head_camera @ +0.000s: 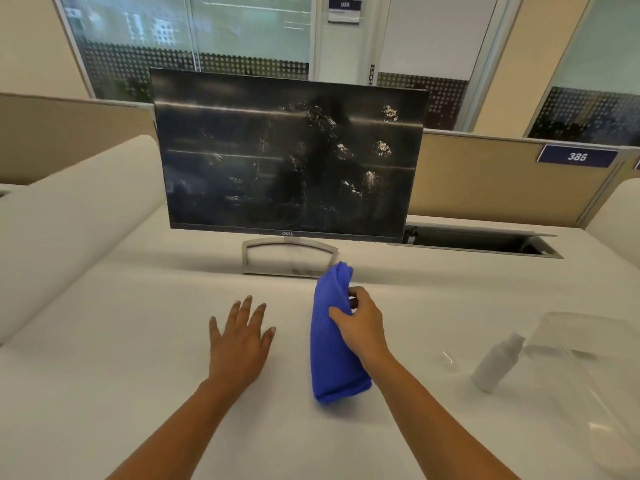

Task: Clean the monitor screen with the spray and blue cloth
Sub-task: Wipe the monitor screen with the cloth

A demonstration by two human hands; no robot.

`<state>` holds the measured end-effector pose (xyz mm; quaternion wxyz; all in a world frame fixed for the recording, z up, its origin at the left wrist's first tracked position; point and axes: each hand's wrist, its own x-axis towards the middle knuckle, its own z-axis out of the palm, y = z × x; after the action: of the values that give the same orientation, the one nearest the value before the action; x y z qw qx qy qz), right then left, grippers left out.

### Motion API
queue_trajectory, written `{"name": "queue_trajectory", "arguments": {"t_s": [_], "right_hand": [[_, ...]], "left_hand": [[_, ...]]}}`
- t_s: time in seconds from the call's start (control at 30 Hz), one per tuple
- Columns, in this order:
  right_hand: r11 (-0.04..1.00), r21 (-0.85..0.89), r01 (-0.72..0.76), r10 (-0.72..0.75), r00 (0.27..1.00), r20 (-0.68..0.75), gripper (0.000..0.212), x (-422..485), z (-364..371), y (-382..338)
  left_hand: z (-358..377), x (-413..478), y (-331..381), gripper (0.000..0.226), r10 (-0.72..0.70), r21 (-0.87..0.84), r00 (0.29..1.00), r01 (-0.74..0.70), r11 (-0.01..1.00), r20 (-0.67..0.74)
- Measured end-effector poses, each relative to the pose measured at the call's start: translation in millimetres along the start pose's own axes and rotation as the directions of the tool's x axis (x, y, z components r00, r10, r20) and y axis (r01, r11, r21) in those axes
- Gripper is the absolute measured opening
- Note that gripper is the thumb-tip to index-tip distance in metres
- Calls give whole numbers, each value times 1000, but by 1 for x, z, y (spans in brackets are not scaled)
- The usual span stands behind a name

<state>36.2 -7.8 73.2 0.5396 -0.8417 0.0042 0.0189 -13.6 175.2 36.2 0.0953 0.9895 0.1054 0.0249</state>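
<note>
R hand (363, 327) grips cloth (332, 362); L hand (239, 341) flat, prob hovering.

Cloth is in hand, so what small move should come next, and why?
Probably raise the cloth to the screen and begin wiping. The right hand grips it, wet spray patches speckle the screen's right half, and the bottle stands apart on the desk.

White desk (104, 341), tan partition (485, 181) behind, frosted glass wall (242, 36) beyond.
</note>
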Motion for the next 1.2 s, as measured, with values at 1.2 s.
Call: {"name": "queue_trajectory", "arguments": {"t_s": [1.2], "right_hand": [[429,-808,403,-873,415,-257,37,171,191,-261]], "left_hand": [[-258,254,-175,58,266,29,757,-311,950,-597]]}}
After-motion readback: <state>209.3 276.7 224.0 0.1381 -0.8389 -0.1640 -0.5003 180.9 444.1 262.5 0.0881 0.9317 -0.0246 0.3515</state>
